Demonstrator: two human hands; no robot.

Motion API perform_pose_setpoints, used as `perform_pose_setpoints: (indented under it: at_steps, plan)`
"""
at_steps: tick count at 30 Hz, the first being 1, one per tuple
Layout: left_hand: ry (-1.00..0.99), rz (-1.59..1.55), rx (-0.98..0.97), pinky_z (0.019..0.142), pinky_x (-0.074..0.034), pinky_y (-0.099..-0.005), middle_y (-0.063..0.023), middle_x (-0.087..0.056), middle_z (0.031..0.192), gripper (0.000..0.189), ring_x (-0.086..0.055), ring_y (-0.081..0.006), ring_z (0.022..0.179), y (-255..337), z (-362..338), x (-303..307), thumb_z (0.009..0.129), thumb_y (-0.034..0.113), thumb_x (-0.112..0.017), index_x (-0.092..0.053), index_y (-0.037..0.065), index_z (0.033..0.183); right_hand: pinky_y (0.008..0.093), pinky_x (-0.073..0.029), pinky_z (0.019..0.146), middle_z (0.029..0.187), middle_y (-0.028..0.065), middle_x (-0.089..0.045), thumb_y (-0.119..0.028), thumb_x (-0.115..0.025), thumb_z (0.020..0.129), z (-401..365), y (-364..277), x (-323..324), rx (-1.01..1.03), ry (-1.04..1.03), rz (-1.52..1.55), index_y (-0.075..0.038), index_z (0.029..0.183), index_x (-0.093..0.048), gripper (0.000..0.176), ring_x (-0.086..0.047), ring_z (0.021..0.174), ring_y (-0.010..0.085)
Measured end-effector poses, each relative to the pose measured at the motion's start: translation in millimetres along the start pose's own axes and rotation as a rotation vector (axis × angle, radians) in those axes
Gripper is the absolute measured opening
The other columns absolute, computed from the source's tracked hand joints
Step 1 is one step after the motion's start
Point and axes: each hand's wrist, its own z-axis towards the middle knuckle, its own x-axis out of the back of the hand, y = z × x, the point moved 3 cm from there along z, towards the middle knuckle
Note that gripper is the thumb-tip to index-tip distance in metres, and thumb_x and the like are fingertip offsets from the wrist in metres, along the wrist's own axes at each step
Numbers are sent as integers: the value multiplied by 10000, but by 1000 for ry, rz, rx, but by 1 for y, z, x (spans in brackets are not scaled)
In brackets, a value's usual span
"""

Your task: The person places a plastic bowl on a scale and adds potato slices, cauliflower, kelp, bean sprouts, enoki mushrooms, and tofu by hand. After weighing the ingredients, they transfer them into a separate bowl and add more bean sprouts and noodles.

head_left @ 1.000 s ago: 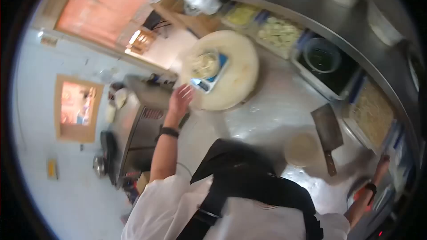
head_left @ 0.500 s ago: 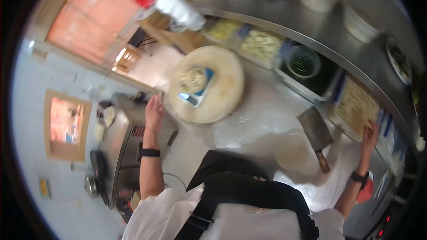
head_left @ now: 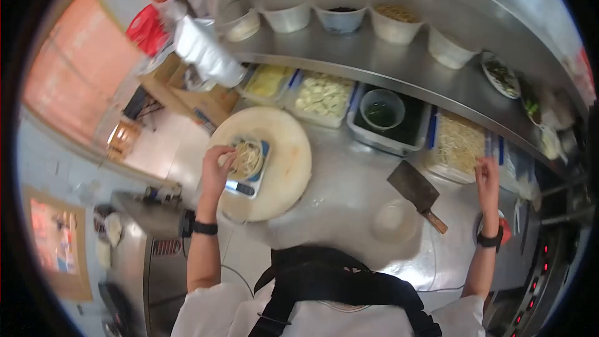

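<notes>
My left hand (head_left: 216,171) rests against the rim of a clear bowl of noodles (head_left: 248,158). The bowl stands on a small blue scale (head_left: 244,185), and the scale sits on a round pale cutting board (head_left: 286,168). My right hand (head_left: 487,175) reaches out to the near edge of a tub of pale noodles (head_left: 460,145) at the right of the steel counter; its fingers look empty and spread. Both wrists wear black bands. A cleaver (head_left: 416,191) lies between the two hands, with an empty white bowl (head_left: 394,220) just in front of it.
Tubs line the back of the steel counter (head_left: 349,181): yellow food (head_left: 267,81), pale chunks (head_left: 323,95), and a dark tub holding a bowl of greens (head_left: 382,112). A shelf above carries several white bowls (head_left: 340,17). A steel machine (head_left: 134,256) stands lower left.
The view has swung upward over the counter. My left hand moved from the machine's edge up to the bowl on the scale. My right hand stays at the noodle tub.
</notes>
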Motion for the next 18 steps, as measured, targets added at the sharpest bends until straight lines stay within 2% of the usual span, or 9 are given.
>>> perform_pose_setpoints:
  at_steps: [2, 5, 7, 9, 12, 14, 16, 18]
  plan:
    - [17, -107, 37, 772, -428, -302, -85, -604, 863, 167, -567, -214, 828, -5, 4, 11, 721, 17, -633, -606, 26, 886, 212, -408, 688, 891, 61, -474, 37, -507, 815, 30, -50, 16, 141, 68, -111, -6, 957, -520, 148, -496, 803, 128]
    - [83, -235, 134, 787, -428, -299, -80, -601, 917, 147, -563, -189, 868, -38, 9, 31, 802, 36, -562, -589, 28, 946, 208, -403, 666, 873, 37, -478, 36, -512, 821, 78, -97, 19, 174, 125, -8, -7, 956, -524, 142, -489, 761, 101]
    - [178, -424, 262, 821, -425, -298, -75, -595, 941, 152, -556, -179, 901, -89, 2, 36, 859, 61, -506, -567, 15, 991, 212, -413, 654, 872, 25, -501, 24, -513, 829, 111, -131, 12, 110, 116, 20, -8, 959, -532, 135, -490, 726, 90]
    - [263, -387, 324, 856, -419, -304, -93, -576, 989, 177, -538, -185, 948, -157, -16, 36, 878, 70, -485, -542, -6, 1028, 221, -427, 642, 843, 16, -532, -2, -520, 835, 148, -150, 7, 50, 97, 8, -10, 961, -542, 128, -499, 699, 86]
    - [360, -316, 492, 881, -408, -320, -125, -537, 1072, 227, -509, -202, 1003, -217, -67, 36, 888, 73, -466, -497, -34, 1086, 260, -449, 635, 776, 45, -588, -55, -540, 825, 208, -140, -7, 37, 101, -90, 0, 934, -569, 125, -548, 696, 117]
    - [383, -280, 618, 906, -389, -328, -138, -522, 1102, 256, -492, -213, 1029, -258, -112, 28, 877, 46, -439, -476, -40, 1115, 304, -461, 655, 798, 111, -622, -87, -561, 788, 251, -114, -14, 68, 54, -289, 27, 889, -584, 154, -593, 723, 196]
    - [396, -307, 733, 929, -370, -338, -147, -516, 1113, 300, -482, -227, 1041, -282, -156, 24, 839, -4, -408, -467, -44, 1131, 348, -470, 695, 838, 169, -631, -132, -521, 777, 282, -98, -29, 78, 11, -360, 43, 856, -595, 206, -612, 766, 274]
    - [437, -310, 842, 930, -367, -344, -159, -518, 1106, 333, -481, -235, 1033, -283, -186, 22, 797, -44, -387, -472, -49, 1119, 324, -451, 724, 793, 110, -626, -92, -558, 761, 330, -31, -44, 147, -68, -748, -1, 886, -604, 162, -585, 777, 209]
